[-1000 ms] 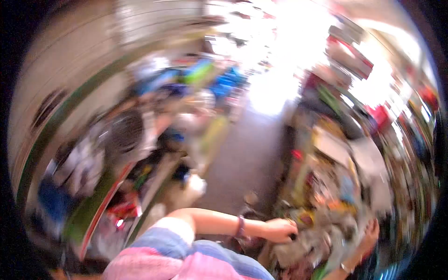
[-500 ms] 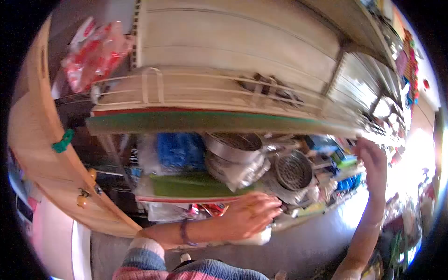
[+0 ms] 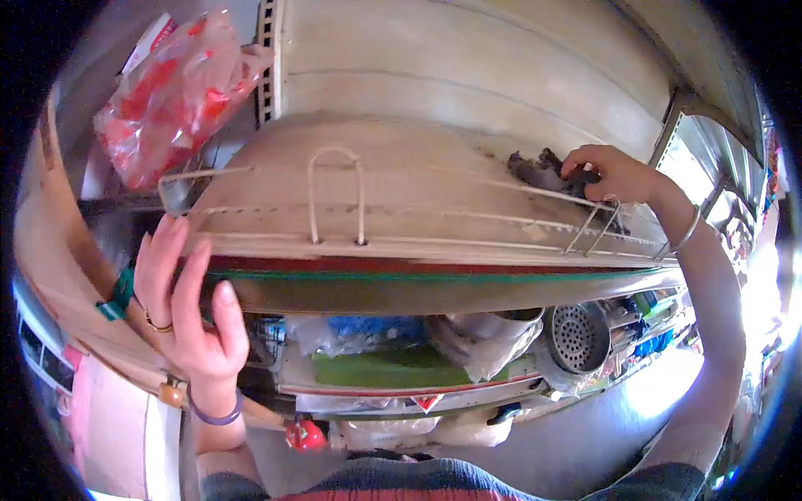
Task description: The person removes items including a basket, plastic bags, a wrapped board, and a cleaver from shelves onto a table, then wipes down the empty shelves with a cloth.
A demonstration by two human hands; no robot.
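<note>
On the upper shelf, my right hand reaches over the wire rail and its fingers close on a dark crumpled cloth, which looks like a rag. Part of the cloth lies on the shelf board behind the rail. My left hand is raised at the shelf's left end with its fingers spread and nothing in them. It is nearest to the shelf's front edge and the left end of the white wire rail.
A red and clear plastic bag hangs at the upper left. The lower shelf holds a round perforated metal pan, a bagged metal pot and a green board. A wooden door stands on the left.
My right hand has moved up and left over the rail onto the dark cloth. My left hand has risen leftward to the shelf edge. The view has shifted closer to the upper shelf.
</note>
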